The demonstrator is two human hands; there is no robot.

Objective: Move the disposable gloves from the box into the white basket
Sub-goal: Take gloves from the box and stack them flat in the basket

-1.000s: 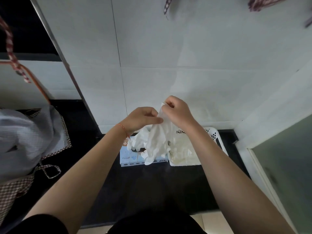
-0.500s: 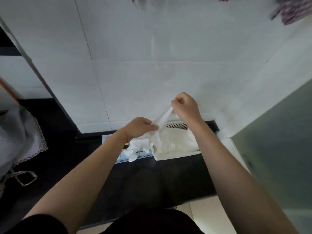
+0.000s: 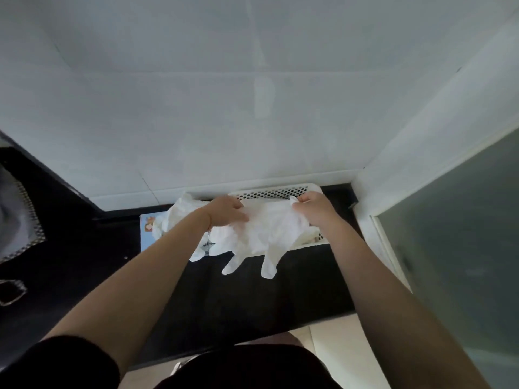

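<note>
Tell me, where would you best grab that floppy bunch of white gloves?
Probably along its upper edge, coming from above, as both hands do now: the left hand and right hand pinch the bunch of gloves at opposite ends over the white basket. It is limp, so its glove fingers hang down and the bunch spreads flat.

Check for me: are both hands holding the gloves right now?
Yes, the left hand and right hand each grip the white gloves above the basket.
</note>
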